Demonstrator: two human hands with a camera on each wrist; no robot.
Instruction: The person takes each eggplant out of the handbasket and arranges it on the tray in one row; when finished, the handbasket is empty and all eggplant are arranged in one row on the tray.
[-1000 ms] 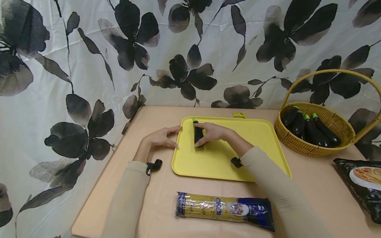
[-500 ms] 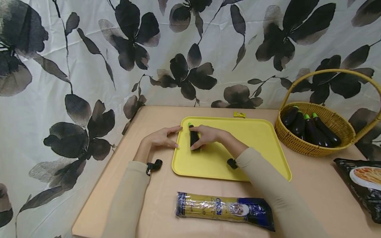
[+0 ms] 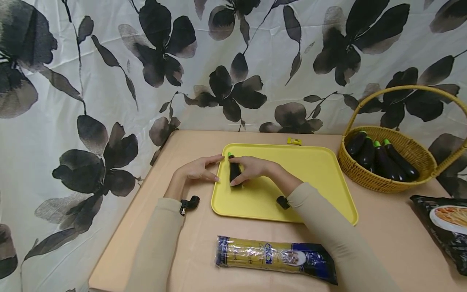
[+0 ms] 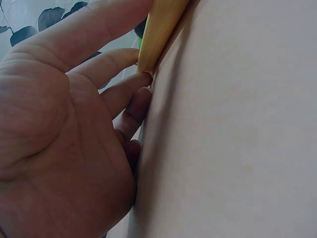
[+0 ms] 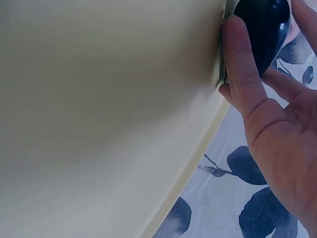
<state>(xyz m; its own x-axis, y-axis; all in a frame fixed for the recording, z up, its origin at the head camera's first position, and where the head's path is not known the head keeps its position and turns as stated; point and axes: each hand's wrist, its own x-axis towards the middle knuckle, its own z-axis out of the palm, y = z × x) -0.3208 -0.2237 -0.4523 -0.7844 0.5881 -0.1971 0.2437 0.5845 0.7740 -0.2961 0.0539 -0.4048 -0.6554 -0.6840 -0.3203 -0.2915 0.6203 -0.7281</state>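
Note:
On the left part of a yellow tray (image 3: 284, 178) lies a small dark eggplant (image 3: 234, 172) with a green stem end, pointing away from me. My right hand (image 3: 252, 168) holds it from the right, thumb near its lower end and fingers along its upper part. The right wrist view shows the glossy eggplant (image 5: 267, 34) between thumb and fingers, close against the tray. My left hand (image 3: 195, 169) touches the tray's left edge with spread thumb and fingers. In the left wrist view its fingertips meet the outer side of the tray rim (image 4: 161, 29).
A wicker basket (image 3: 383, 187) holding several eggplants stands at the right. A pasta packet (image 3: 275, 257) lies in front of the tray, and a small yellow wrapper (image 3: 294, 141) behind it. A black food bag (image 3: 438, 227) lies at the right edge; a floral curtain (image 3: 284, 52) hangs behind.
My right hand has moved the eggplant left and slightly nearer to me across the tray, toward its left rim. My left hand has stayed at the tray's edge.

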